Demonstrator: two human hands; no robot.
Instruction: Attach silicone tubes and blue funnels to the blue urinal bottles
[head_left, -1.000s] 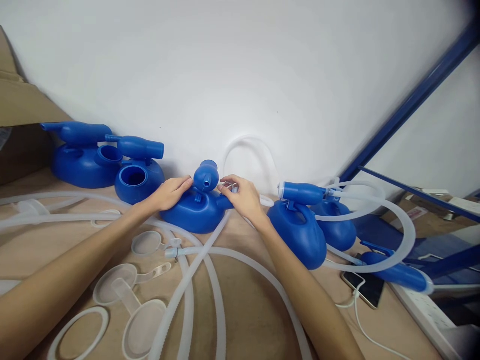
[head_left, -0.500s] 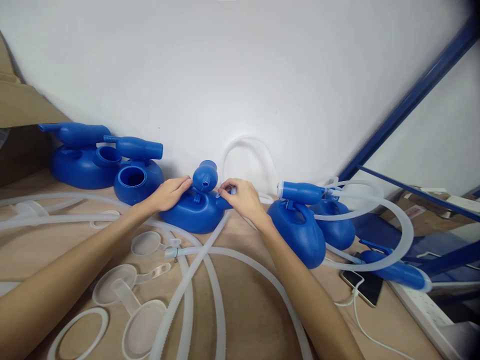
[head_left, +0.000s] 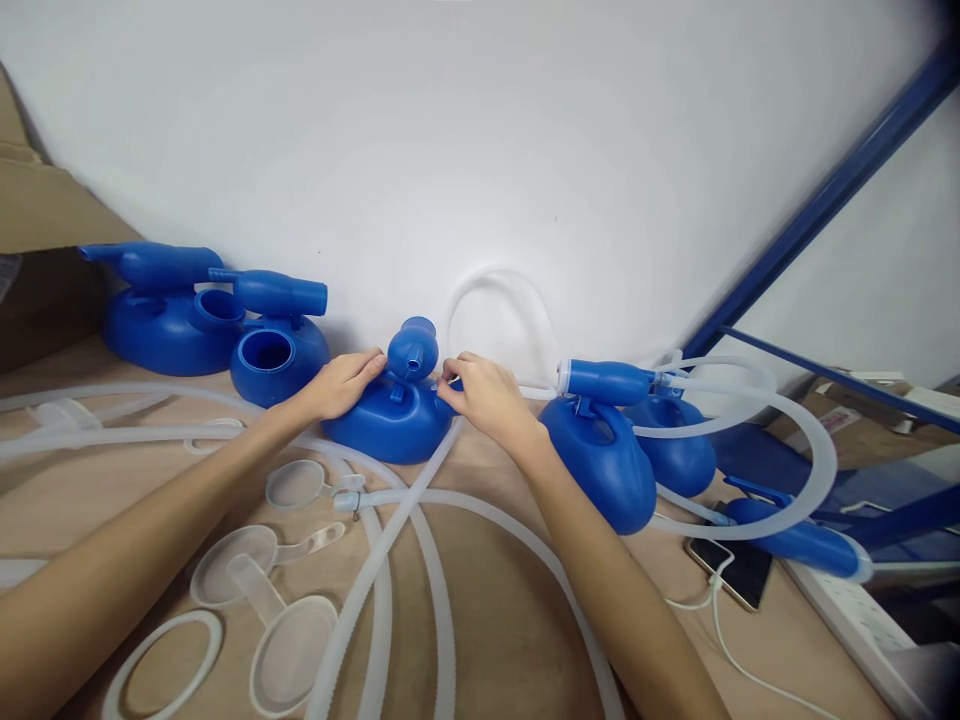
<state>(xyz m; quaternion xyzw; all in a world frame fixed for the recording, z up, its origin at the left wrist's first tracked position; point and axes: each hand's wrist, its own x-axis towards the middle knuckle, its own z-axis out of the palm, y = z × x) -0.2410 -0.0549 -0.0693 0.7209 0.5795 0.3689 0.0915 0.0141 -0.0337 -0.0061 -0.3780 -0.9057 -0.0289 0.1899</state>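
A blue plastic urinal bottle [head_left: 386, 425] lies on the table before me, its neck pointing right. On top of it sits a smaller blue funnel-like piece [head_left: 413, 350] with its narrow spout towards me. My left hand [head_left: 346, 383] grips the bottle's left end, fingers pressed together over the top. At the neck, my right hand [head_left: 484, 395] pinches with thumb and forefinger. A small pale bit shows beside those fingertips, but they hide most of what they hold. A translucent hose [head_left: 390, 540] runs past the bottle's front.
Two more blue bottles with funnel pieces stand left, the nearer one open-mouthed [head_left: 279, 365]. Right are bottles with hoses [head_left: 600, 465] and a phone [head_left: 731, 570] on a cable. Translucent caps [head_left: 294, 655] and a white ring [head_left: 165, 665] lie in front. A blue frame [head_left: 817, 200] rises at right.
My right fingers have shifted slightly and cover the pale part that showed behind them at the neck. My left hand keeps its hold. The whole view has moved slightly.
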